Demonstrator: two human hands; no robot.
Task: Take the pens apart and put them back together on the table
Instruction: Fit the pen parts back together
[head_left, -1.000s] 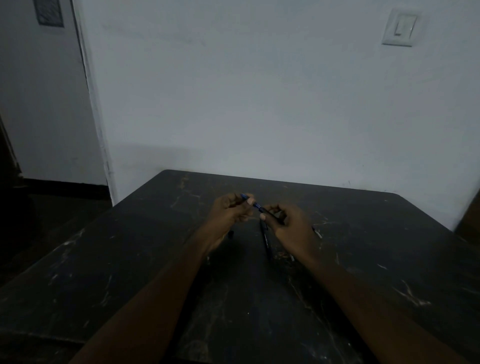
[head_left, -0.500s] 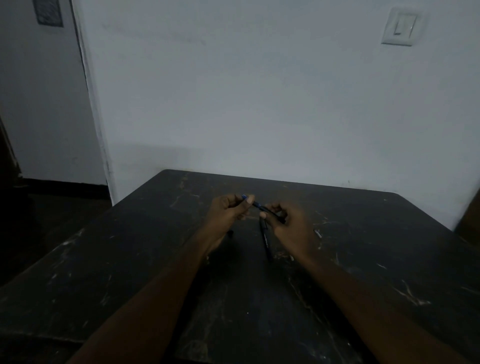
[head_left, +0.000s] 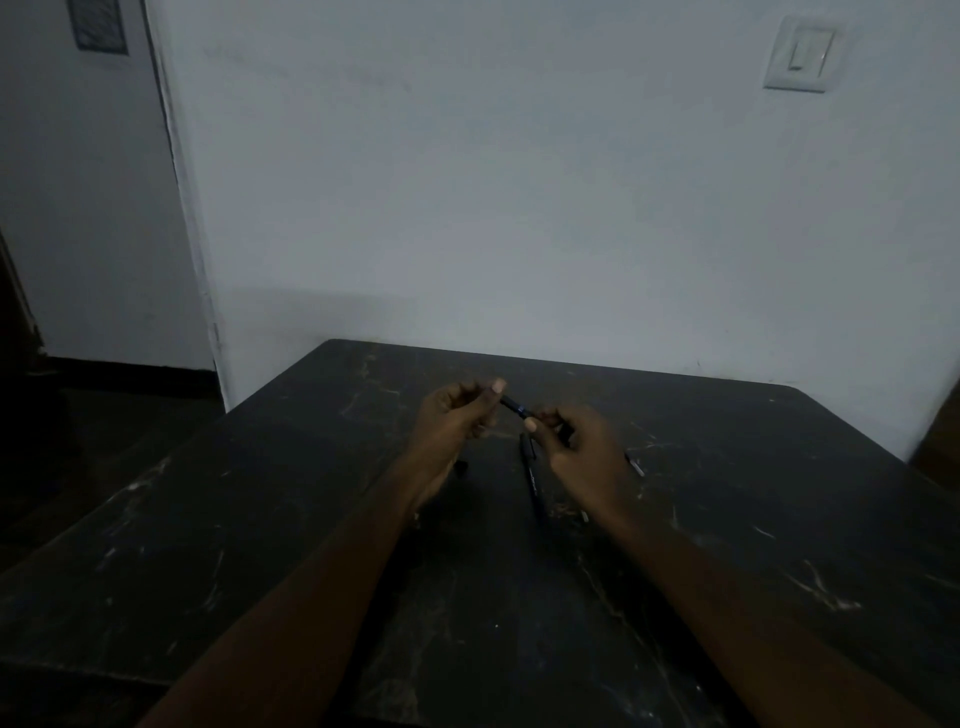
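Note:
Both hands hold one dark blue pen (head_left: 514, 406) just above the black table (head_left: 260, 519), near its far middle. My left hand (head_left: 454, 423) pinches the pen's far left end between thumb and fingers. My right hand (head_left: 579, 447) grips the other end, which is hidden in the fingers. A second dark pen (head_left: 531, 470) lies on the table below and between the hands, pointing towards me. A small dark piece (head_left: 461, 467) lies by my left wrist, and a thin light piece (head_left: 636, 466) shows just right of my right hand.
The table is scratched and stands against a pale wall (head_left: 519, 208) with a light switch (head_left: 800, 52) at the upper right. A doorway and dark floor (head_left: 104, 415) lie to the left. The light is dim.
The hands have shifted only slightly; both keep their hold on the blue pen, with my right hand's fingers a little closer round its end.

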